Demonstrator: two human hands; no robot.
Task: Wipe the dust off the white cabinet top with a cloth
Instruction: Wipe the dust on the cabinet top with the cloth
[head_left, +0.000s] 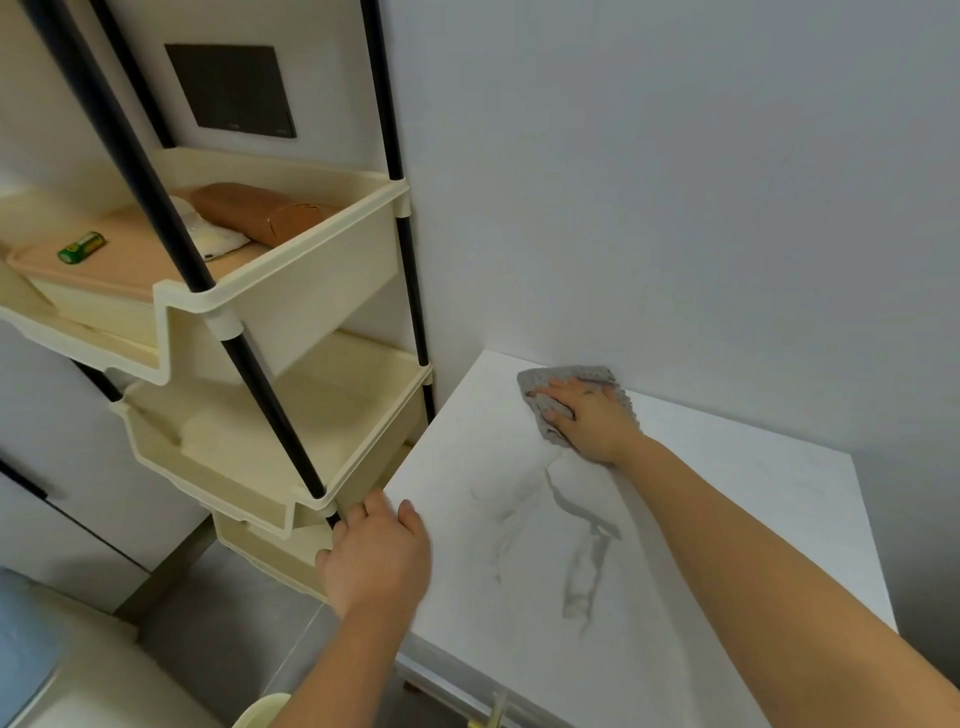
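In the head view, wiping is under way: the right hand (587, 421) presses flat, fingers spread, on the grey cloth (571, 376) at the far left corner of the white cabinet top (753, 467), the left hand (379, 556) rests at its left edge, grip unclear, and the next stroke likely must cross the dust streaks (584, 551) mid-top.

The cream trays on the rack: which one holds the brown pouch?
The top tray: it holds the brown pouch and a green battery. The middle tray and lowest tray show none.
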